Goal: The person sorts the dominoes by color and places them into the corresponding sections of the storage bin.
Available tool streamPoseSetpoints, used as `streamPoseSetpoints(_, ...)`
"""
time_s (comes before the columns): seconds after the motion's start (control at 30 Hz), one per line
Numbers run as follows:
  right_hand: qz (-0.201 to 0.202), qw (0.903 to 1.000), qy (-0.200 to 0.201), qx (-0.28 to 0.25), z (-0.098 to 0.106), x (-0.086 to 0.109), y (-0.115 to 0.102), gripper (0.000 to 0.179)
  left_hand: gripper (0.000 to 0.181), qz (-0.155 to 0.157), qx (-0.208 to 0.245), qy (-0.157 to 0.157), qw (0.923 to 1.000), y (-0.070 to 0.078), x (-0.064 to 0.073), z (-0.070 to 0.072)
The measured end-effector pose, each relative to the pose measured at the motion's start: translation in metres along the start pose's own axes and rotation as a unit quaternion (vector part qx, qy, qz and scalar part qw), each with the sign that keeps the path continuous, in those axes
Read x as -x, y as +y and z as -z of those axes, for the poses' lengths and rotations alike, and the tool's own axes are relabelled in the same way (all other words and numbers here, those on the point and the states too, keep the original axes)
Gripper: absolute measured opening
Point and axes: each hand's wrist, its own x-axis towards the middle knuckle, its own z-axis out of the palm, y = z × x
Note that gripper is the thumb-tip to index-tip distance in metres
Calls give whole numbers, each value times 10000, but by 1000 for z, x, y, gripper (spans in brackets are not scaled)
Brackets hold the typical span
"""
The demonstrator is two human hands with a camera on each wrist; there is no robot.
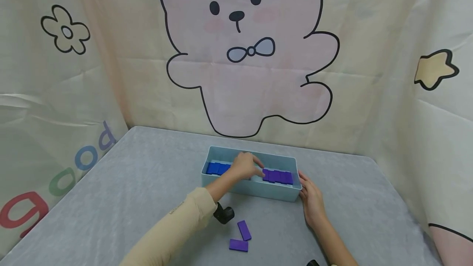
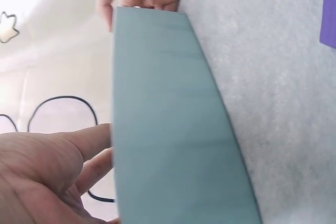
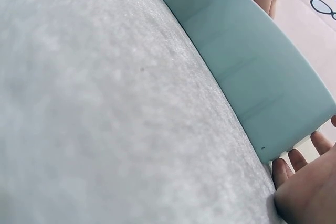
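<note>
A light blue-green rectangular box [image 1: 258, 190] stands on the table, with a row of blue tiles [image 1: 218, 168] at its left end and a row of purple tiles [image 1: 278, 176] at its right. My left hand [image 1: 244, 165] reaches over the front wall into the box, thumb and forefinger spread at the left end of the purple row. In the left wrist view the fingertips go behind the wall. My right hand [image 1: 312, 200] rests its fingers against the box's right end; the right wrist view shows these fingers [image 3: 296, 158] along the end wall.
Two loose purple tiles, one slanted [image 1: 244, 230] and one lying crosswise [image 1: 238, 245], are on the grey cloth-covered table [image 1: 148, 192] in front of the box. A black wrist device [image 1: 223, 213] hangs below my left wrist. Printed curtains [image 1: 369, 73] surround the table's back and sides.
</note>
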Motion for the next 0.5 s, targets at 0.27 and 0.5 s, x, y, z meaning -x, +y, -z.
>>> streamPoseSetpoints(0.27,1,10000,11,34,0,0,-1,54,24,-445,333,-80,9984,-2,12,15)
streamPoseSetpoints(0.5,-33,9999,115,-41,0,0,0,53,25,-1046,583,-33,9928,-5,31,23)
